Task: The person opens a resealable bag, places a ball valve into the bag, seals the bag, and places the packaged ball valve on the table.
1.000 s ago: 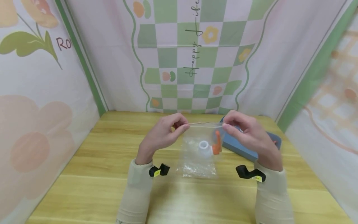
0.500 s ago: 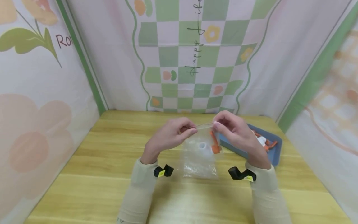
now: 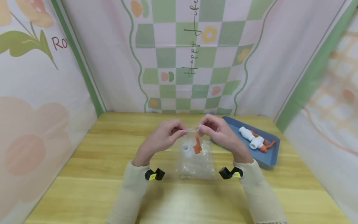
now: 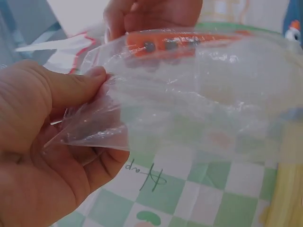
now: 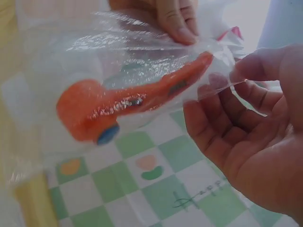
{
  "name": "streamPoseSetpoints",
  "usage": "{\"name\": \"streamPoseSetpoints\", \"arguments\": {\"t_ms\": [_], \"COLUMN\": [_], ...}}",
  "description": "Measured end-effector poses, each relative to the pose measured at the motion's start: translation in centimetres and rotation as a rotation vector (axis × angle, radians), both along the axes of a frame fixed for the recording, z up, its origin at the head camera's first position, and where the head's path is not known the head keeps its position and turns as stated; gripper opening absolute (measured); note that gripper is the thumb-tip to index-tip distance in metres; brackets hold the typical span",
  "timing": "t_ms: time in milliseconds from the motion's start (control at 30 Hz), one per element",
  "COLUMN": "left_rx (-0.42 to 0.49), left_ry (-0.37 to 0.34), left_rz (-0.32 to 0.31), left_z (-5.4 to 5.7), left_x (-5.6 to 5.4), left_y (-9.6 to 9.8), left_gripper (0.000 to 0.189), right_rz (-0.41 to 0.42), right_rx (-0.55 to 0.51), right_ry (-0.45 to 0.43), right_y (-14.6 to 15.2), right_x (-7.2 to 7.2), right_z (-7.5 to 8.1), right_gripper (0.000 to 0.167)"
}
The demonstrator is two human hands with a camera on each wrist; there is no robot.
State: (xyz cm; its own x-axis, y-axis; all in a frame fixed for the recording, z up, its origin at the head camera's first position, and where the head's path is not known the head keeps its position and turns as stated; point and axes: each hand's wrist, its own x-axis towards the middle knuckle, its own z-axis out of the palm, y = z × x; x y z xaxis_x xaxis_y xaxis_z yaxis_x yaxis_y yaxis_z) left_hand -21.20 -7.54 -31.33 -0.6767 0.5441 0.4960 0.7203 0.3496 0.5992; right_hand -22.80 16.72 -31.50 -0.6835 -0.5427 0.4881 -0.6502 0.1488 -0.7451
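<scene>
A clear plastic zip bag [image 3: 197, 169] hangs between my hands, its lower part close over the table. Inside it is a white ball valve [image 3: 188, 151] with an orange lever handle [image 5: 137, 101]. My left hand [image 3: 163, 137] pinches the left end of the bag's mouth between thumb and fingers. At the other end, my right hand [image 3: 221, 133] pinches the mouth, with the fingertips of both hands a short way apart. A red line along the bag's mouth shows in the left wrist view. The valve's white body is blurred through the plastic.
To the right on the wooden table [image 3: 92, 168] stands a blue tray [image 3: 267, 158], partly behind my right hand. White valves [image 3: 255, 143] with orange handles lie in it. Patterned cloth [image 3: 193, 56] hangs behind the table and on both sides.
My right hand has moved left toward the left hand, narrowing the gap along the bag's mouth. The bag and valve have shifted left. More of the tray and its valves now shows.
</scene>
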Motion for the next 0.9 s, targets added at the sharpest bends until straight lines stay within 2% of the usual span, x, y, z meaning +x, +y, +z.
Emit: {"name": "streamPoseSetpoints", "arguments": {"t_ms": [133, 267, 433, 500, 567, 733, 800, 900], "left_rx": [-0.075, -0.15, -0.227, -0.255, -0.287, -0.335, -0.339, -0.352], "left_ry": [0.014, 0.01, 0.034, 0.048, 0.043, -0.032, -0.056, -0.083], "left_rz": [0.014, 0.011, 0.002, -0.006, -0.012, -0.01, -0.012, -0.015], "left_z": [0.0, -0.1, -0.8, -1.2, -1.6, -2.4, -2.8, -3.6], "left_x": [0.0, 0.1, 0.6, 0.8, 1.0, 1.4, 1.4, 1.0], "left_y": [-1.3, -2.6, -4.1, -4.7, -5.2, -6.2, -6.6, -7.3], "left_gripper": [0.009, 0.012, 0.015, 0.015, 0.015, 0.016, 0.016, 0.017], "right_rz": [0.1, 0.201, 0.204, 0.204, 0.213, 0.214, 0.203, 0.19], "right_rx": [0.012, 0.049, 0.096, 0.121, 0.153, 0.256, 0.309, 0.392], "right_ry": [-0.044, -0.039, -0.017, 0.027, 0.123, 0.376, 0.389, 0.338], "right_y": [-1.1, -2.4, -4.3, -5.1, -5.8, -7.3, -7.9, -8.6], "right_x": [-1.4, -1.8, -1.4, -1.1, -0.9, -0.5, -0.3, -0.5], "right_z": [-1.4, -2.7, -3.6, -3.9, -4.2, -4.6, -4.6, -4.8], "right_gripper": [0.009, 0.009, 0.007, 0.005, 0.005, 0.004, 0.005, 0.007]}}
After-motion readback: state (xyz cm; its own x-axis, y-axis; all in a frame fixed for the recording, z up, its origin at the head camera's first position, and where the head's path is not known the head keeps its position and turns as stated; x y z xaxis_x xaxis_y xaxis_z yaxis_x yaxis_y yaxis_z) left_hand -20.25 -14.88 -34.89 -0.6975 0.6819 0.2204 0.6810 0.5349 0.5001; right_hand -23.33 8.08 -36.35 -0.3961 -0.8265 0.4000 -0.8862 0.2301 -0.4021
